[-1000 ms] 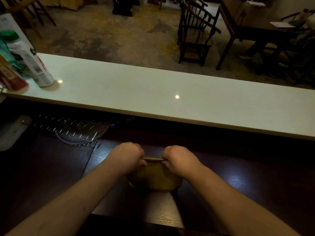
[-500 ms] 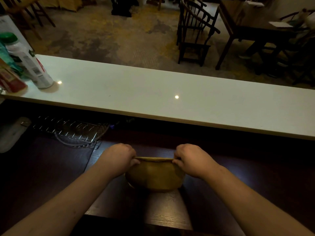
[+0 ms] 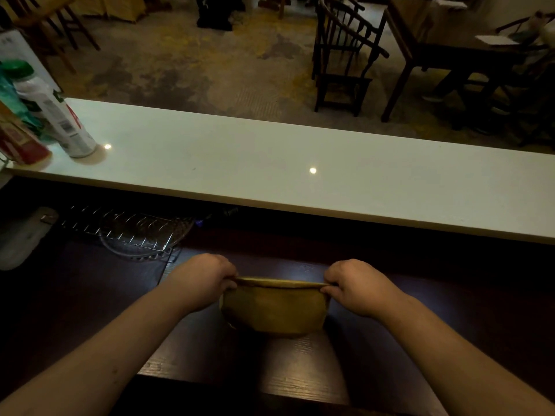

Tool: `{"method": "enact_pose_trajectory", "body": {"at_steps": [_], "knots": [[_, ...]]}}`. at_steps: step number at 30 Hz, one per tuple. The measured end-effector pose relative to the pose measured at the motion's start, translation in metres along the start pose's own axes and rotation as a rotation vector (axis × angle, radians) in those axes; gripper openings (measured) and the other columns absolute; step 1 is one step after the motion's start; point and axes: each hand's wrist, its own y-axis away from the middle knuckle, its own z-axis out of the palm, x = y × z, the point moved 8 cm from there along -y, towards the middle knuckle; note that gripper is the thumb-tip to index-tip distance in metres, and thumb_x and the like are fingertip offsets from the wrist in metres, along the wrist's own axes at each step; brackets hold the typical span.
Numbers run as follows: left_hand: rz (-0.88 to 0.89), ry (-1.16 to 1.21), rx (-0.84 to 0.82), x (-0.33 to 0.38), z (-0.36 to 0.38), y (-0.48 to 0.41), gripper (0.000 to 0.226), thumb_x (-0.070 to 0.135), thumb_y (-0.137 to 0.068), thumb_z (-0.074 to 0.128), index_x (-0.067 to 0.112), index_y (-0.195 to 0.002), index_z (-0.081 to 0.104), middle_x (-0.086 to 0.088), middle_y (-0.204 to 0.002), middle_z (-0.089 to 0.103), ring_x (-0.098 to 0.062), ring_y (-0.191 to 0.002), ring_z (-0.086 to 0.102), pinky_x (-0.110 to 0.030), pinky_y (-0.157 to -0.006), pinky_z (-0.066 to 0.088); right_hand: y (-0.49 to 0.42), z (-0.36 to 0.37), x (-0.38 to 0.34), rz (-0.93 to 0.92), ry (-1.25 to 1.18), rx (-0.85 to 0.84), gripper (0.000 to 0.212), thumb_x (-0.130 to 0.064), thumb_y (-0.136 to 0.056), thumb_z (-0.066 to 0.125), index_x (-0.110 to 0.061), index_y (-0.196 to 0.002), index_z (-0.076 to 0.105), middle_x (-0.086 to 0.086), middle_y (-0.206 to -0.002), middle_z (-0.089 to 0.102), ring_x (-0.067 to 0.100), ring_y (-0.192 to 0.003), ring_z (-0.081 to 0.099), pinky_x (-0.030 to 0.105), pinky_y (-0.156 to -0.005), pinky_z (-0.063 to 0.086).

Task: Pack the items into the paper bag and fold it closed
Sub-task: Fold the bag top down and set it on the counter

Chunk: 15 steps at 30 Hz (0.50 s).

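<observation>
A brown paper bag [image 3: 274,309] stands on the dark wooden counter [image 3: 300,364] in front of me, bulging and rounded at the bottom. Its top edge is folded flat into a narrow strip. My left hand [image 3: 204,282] pinches the left end of that fold. My right hand [image 3: 357,285] pinches the right end. The fold is stretched straight between the two hands. Whatever is inside the bag is hidden.
A long white raised ledge [image 3: 270,163] runs across behind the counter. A white spray can with a green cap [image 3: 51,112] and coloured packages [image 3: 18,136] stand at its far left. A wire rack [image 3: 126,229] lies left of my hands. Chairs [image 3: 345,55] and a table stand beyond.
My hands have slid apart along the folded top of the bag, from nearly touching at its middle out to its two ends. The bag now shows wider between them.
</observation>
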Motion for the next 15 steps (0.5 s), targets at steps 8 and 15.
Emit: {"method": "enact_pose_trajectory", "body": {"at_steps": [8, 15], "knots": [[0.029, 0.006, 0.140, 0.000, -0.083, 0.014, 0.017, 0.042, -0.089, 0.071, 0.027, -0.093, 0.077, 0.007, -0.090, 0.071, -0.018, -0.088, 0.066, -0.035, -0.075, 0.052, 0.010, -0.077, -0.021, -0.104, 0.037, 0.066, 0.023, -0.038, -0.093, 0.064, -0.020, -0.078, 0.063, -0.006, -0.080, 0.060, 0.015, -0.077, 0.057, 0.037, -0.069, 0.050], [0.092, -0.117, 0.370, 0.006, -0.245, -0.002, 0.015, 0.041, -0.085, 0.077, 0.025, -0.086, 0.079, 0.006, -0.081, 0.071, -0.021, -0.077, 0.064, -0.032, -0.066, 0.049, 0.006, -0.237, -0.033, -0.093, 0.150, 0.217, 0.026, -0.038, -0.089, 0.072, -0.025, -0.069, 0.061, -0.007, -0.068, 0.058, 0.007, -0.064, 0.053, 0.032, -0.056, 0.041]]}}
